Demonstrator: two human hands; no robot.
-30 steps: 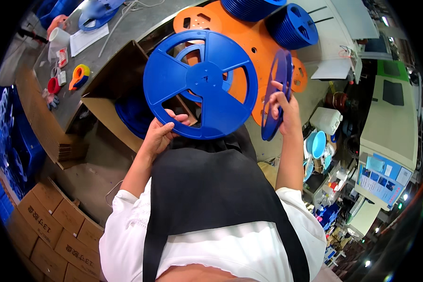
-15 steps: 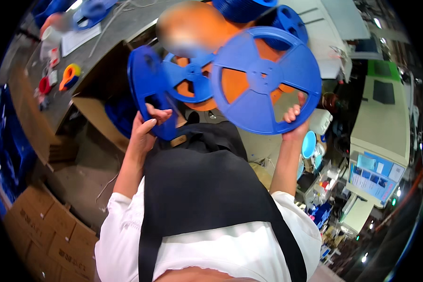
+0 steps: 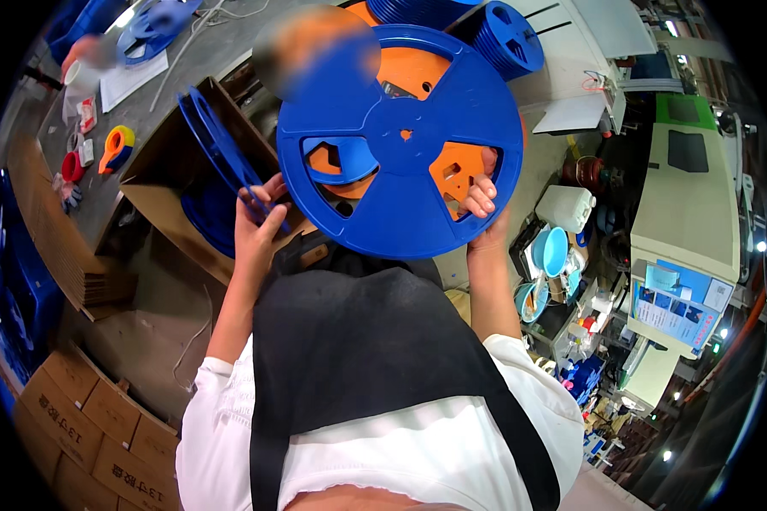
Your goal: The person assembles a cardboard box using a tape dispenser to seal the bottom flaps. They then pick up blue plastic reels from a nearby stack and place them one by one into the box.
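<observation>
A large blue plastic reel disc with cut-out windows faces me in the middle. My right hand grips its lower right rim, fingers through a window. Nearly edge-on at the left, another blue reel piece shows two rims close together. My left hand holds its lower end, fingers wrapped round it, above an open cardboard box. More blue discs lie inside that box. Behind the large disc are an orange surface and part of another blue disc, mostly hidden.
Stacked blue discs stand at the top, beside another stack near thin rods. Tape rolls lie on the grey table at left. Brown cartons sit lower left; blue basins and a white jug are at right.
The right-hand disc has moved left, now covering the orange surface's middle. My left hand's reel piece has swung left and turned more edge-on, over the box.
</observation>
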